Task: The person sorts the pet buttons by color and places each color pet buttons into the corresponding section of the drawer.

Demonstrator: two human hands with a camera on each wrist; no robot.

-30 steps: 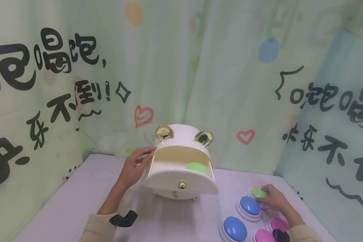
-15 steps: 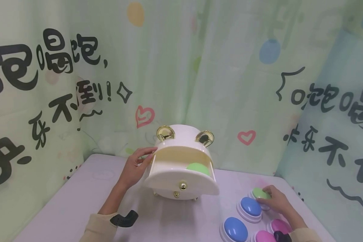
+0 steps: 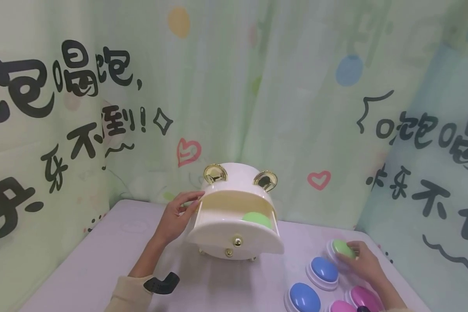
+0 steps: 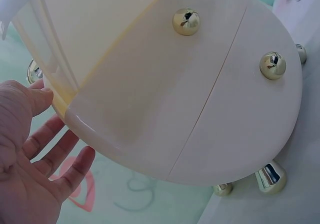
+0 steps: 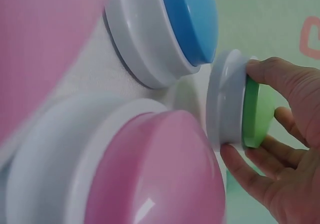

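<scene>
A white frog-shaped drawer box (image 3: pixel 238 184) with gold eyes stands mid-table, its upper drawer (image 3: pixel 234 236) pulled out. Inside the drawer, a green dome (image 3: pixel 257 219) shows at the right. My left hand (image 3: pixel 175 219) touches the box's left side near the drawer opening; in the left wrist view its thumb is at the edge and the other fingers (image 4: pixel 75 171) are spread and fairly straight. On the right, my right hand (image 3: pixel 364 260) grips a round button with a green dome (image 5: pixel 260 112) and white base, thumb and fingers around its rim. The button looks tilted; part of its base is hidden.
Two blue buttons (image 3: pixel 324 269) stand between the box and my right hand. Pink buttons (image 5: pixel 165 169) sit nearer, under the right forearm, partly cut off in the head view. Printed curtains (image 3: pixel 234 86) hang behind the pale table (image 3: pixel 136 229).
The right hand has shifted the green button slightly up and right, tilting it and widening its gap from the blue button. The left hand stays at the box; the head view has shifted slightly.
</scene>
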